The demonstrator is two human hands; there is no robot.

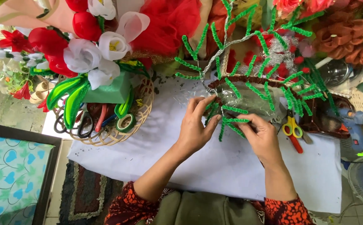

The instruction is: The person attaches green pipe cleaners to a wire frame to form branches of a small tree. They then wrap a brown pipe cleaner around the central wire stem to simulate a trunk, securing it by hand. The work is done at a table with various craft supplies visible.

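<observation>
- Item in hand: pipe-cleaner tree [256,79], a brown twisted trunk and boughs with many green chenille twigs, lying across the middle of the white-covered table [215,166], its crown toward the far edge.
- Left hand [196,127]: grip closed on the lower end of the trunk, thumb and fingertips pinching where a silver wire [227,46] joins the brown stem.
- Right hand [262,135]: grip pinched on a green twig [233,121] at the lowest bough, just beside the left hand.
- Progress, as judged: most boughs carry green twigs; the lowest section looks to be the one in work; a bare silver wire stands untrimmed at the crown.
- Near the right edge: yellow-handled scissors [292,127], blue glue gun [354,123].
- Toward the far left corner: wicker basket [110,133] with tape rolls and scissors, beneath an artificial bouquet [90,50] of red and white flowers.
</observation>
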